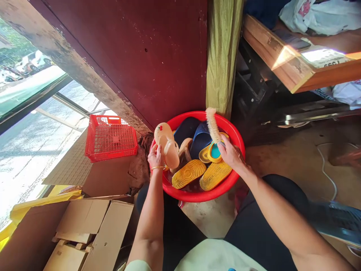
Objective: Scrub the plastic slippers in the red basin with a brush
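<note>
Over the left side of a round red basin (201, 196), my left hand (156, 156) grips a pale beige slipper (170, 150) that has a small red cherry-like mark near one end. My right hand (229, 149) is closed on a scrubbing brush (212, 126), its light bristles pointing up and left above the basin's right part. The brush and the beige slipper are apart. Inside the basin lie yellow slippers (188, 174) with patterned soles up, dark blue slippers (200, 140) and a yellow one with a teal inside (216, 151).
A red plastic crate (111, 138) sits on cardboard left of the basin, with an open cardboard box (113, 226) below it. A maroon panel (135, 56) and a greenish curtain (223, 56) stand behind the basin. A wooden tray-like table (304, 75) is at upper right.
</note>
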### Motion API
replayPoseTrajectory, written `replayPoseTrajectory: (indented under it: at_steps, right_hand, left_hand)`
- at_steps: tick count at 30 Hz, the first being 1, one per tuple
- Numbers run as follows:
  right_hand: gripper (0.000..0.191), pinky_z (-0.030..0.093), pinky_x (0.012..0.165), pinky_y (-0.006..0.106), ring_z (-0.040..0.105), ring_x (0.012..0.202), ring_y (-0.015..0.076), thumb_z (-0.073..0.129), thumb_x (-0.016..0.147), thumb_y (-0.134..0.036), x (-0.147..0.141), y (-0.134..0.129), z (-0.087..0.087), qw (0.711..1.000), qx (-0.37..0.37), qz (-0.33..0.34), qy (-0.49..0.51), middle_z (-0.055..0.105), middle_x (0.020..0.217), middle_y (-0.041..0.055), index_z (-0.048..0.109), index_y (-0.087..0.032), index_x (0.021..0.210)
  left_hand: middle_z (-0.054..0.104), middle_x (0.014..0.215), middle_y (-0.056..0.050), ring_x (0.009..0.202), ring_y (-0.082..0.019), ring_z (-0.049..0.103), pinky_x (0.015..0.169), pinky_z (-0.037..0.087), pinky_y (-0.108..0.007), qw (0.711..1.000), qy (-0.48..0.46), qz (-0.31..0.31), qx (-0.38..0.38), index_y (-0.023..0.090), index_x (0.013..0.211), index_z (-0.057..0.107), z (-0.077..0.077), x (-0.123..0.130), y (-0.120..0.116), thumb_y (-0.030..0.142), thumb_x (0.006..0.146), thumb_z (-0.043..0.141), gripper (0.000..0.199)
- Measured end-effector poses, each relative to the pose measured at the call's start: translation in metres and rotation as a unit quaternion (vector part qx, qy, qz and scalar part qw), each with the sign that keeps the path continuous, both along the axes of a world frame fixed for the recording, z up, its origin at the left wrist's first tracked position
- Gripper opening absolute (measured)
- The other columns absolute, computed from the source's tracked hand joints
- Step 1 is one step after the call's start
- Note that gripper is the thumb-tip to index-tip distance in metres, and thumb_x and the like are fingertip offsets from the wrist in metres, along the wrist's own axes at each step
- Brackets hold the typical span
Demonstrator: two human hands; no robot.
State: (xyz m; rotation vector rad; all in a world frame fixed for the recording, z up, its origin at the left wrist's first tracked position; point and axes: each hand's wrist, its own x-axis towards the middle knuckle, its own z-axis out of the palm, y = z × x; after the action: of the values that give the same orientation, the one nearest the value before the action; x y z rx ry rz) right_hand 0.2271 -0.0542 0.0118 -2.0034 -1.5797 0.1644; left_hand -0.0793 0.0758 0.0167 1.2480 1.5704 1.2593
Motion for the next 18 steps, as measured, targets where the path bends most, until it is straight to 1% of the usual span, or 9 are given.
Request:
replayPoseTrajectory:
  at_steps: [2,4,5,7,9,11,14,16,18]
  right_hand:
    - [0.056,0.055,0.077,0.033,0.071,0.092,0.0264,0.036,0.102,-0.039,0.008,-0.002,0.0,0.999,0.016,-0.023,0.023,0.072,0.122,0.0118,0.041,-0.018,0.154]
    - [0.056,0.055,0.076,0.032,0.072,0.088,0.0247,0.035,0.102,-0.04,0.011,-0.004,-0.002,0.998,0.01,-0.035,0.048,0.074,0.118,0.0105,0.042,-0.02,0.153]
    - [0.055,0.055,0.076,0.032,0.072,0.087,0.0238,0.034,0.102,-0.04,0.011,-0.005,-0.003,0.997,0.002,-0.039,0.062,0.074,0.117,0.0104,0.042,-0.02,0.153]
    - [0.055,0.056,0.078,0.032,0.072,0.088,0.0234,0.033,0.103,-0.039,0.011,-0.005,-0.006,0.996,-0.014,-0.043,0.083,0.073,0.12,0.0115,0.042,-0.018,0.153]
    - [0.056,0.056,0.083,0.034,0.072,0.095,0.0249,0.033,0.102,-0.039,0.009,-0.005,-0.008,0.995,-0.025,-0.036,0.085,0.07,0.127,0.013,0.042,-0.016,0.153]
    - [0.057,0.055,0.088,0.037,0.07,0.102,0.0272,0.034,0.102,-0.039,0.007,-0.004,-0.009,0.996,-0.038,-0.026,0.072,0.068,0.131,0.0135,0.041,-0.016,0.153]
    - [0.059,0.053,0.09,0.039,0.069,0.106,0.0294,0.034,0.101,-0.04,0.005,-0.002,-0.012,0.997,-0.062,-0.014,0.047,0.067,0.132,0.0141,0.039,-0.016,0.155]
    - [0.06,0.053,0.09,0.038,0.069,0.107,0.0298,0.033,0.102,-0.039,0.001,0.002,-0.015,0.996,-0.077,-0.001,0.037,0.068,0.13,0.0157,0.038,-0.013,0.155]
    - [0.06,0.053,0.088,0.037,0.069,0.105,0.0294,0.032,0.102,-0.037,-0.004,0.005,-0.019,0.994,-0.103,0.017,0.024,0.071,0.124,0.0172,0.035,-0.011,0.156]
  left_hand:
    - [0.072,0.099,-0.007,0.104,-0.025,0.065,0.09,0.051,-0.035,0.99,0.116,0.045,0.064,0.015,0.121,0.066,-0.005,0.003,-0.004,0.036,0.093,0.057,0.036]
    - [0.067,0.123,-0.013,0.122,-0.028,0.058,0.104,0.045,-0.043,0.963,0.217,0.043,0.153,0.016,0.131,0.06,-0.009,0.01,-0.014,0.038,0.094,0.055,0.043]
    - [0.064,0.13,-0.015,0.127,-0.029,0.055,0.108,0.043,-0.044,0.949,0.248,0.016,0.194,0.017,0.134,0.058,-0.012,0.014,-0.021,0.04,0.094,0.054,0.046]
    - [0.065,0.128,-0.014,0.124,-0.027,0.058,0.109,0.044,-0.043,0.924,0.283,-0.124,0.227,0.019,0.136,0.057,-0.02,0.021,-0.037,0.042,0.095,0.053,0.047]
    - [0.068,0.121,-0.012,0.116,-0.025,0.064,0.104,0.048,-0.04,0.874,0.304,-0.329,0.187,0.022,0.139,0.055,-0.033,0.028,-0.051,0.045,0.094,0.056,0.051]
    - [0.064,0.131,-0.013,0.121,-0.028,0.061,0.106,0.047,-0.043,0.801,0.356,-0.466,0.119,0.023,0.144,0.05,-0.047,0.033,-0.061,0.051,0.084,0.068,0.069]
    - [0.04,0.157,-0.02,0.142,-0.039,0.041,0.116,0.036,-0.052,0.726,0.461,-0.509,0.037,0.018,0.151,0.04,-0.065,0.041,-0.066,0.051,0.063,0.085,0.104]
    - [0.026,0.164,-0.021,0.148,-0.041,0.031,0.118,0.032,-0.053,0.704,0.498,-0.506,0.005,0.016,0.155,0.033,-0.072,0.046,-0.066,0.043,0.062,0.085,0.11]
    - [0.02,0.166,-0.02,0.149,-0.039,0.029,0.117,0.033,-0.052,0.702,0.51,-0.497,-0.005,0.018,0.157,0.03,-0.075,0.05,-0.064,0.033,0.068,0.081,0.104]
